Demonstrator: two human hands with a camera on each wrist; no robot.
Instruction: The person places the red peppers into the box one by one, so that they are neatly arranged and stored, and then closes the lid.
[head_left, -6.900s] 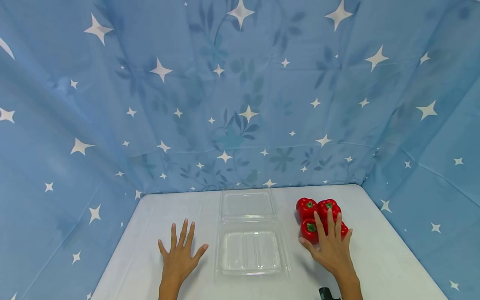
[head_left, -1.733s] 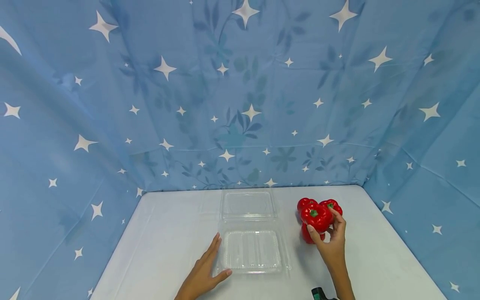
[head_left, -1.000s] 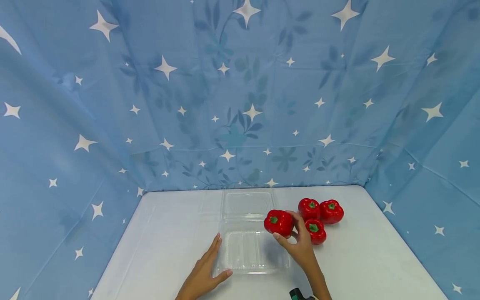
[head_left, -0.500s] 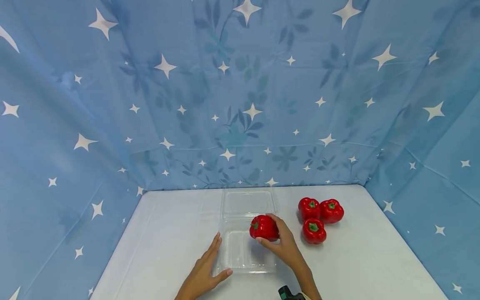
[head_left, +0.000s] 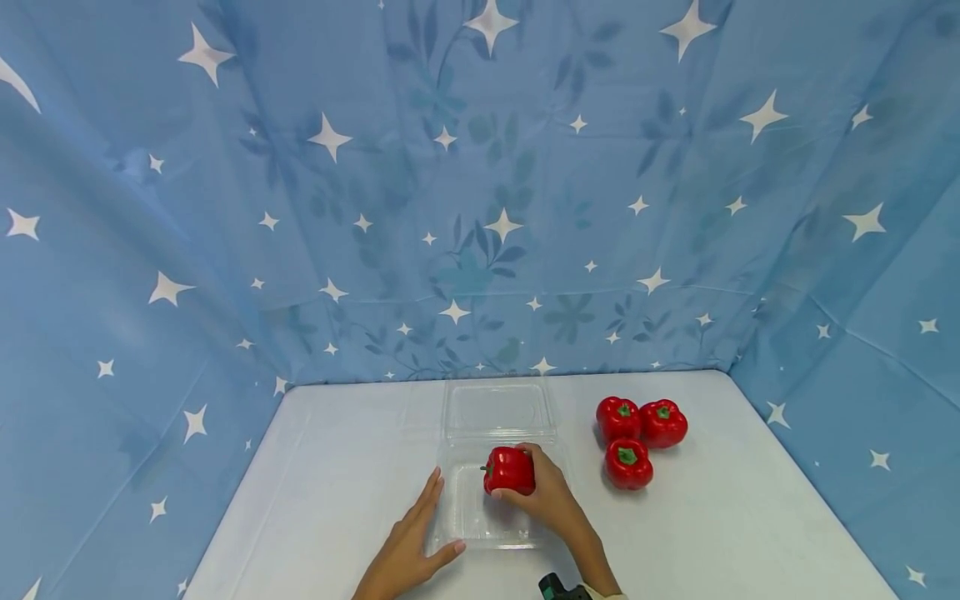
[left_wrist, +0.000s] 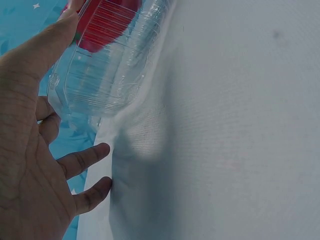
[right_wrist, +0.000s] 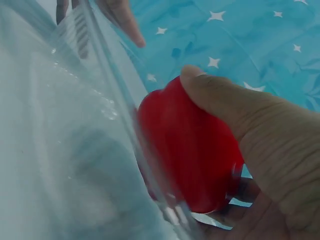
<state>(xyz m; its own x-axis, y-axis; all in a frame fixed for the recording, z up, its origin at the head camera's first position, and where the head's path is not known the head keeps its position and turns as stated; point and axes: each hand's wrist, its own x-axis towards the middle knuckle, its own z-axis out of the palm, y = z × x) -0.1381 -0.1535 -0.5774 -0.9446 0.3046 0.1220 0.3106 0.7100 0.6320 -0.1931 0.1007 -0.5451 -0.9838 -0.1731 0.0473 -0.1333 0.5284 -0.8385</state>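
A red bell pepper (head_left: 507,471), its green stem pointing left, is gripped by my right hand (head_left: 546,496) over the base of a clear plastic clamshell box (head_left: 468,517). In the right wrist view the thumb lies along one side of the pepper (right_wrist: 187,145), and the box wall (right_wrist: 95,125) stands in front of it. My left hand (head_left: 405,542) rests at the left side of the box with its fingers extended. The left wrist view has that hand (left_wrist: 35,145) beside the box's ribbed wall (left_wrist: 95,80).
The box's lid (head_left: 495,408) lies folded back behind the base. Three more red bell peppers, the nearest one (head_left: 628,464) among them, sit in a cluster to the right on the white table (head_left: 735,517). A blue starry curtain (head_left: 375,208) encloses the back and sides.
My right hand has picked a bell pepper from the cluster and carried it left and down over the box base. Earlier, my left hand moved right to the box's side and has stayed there.
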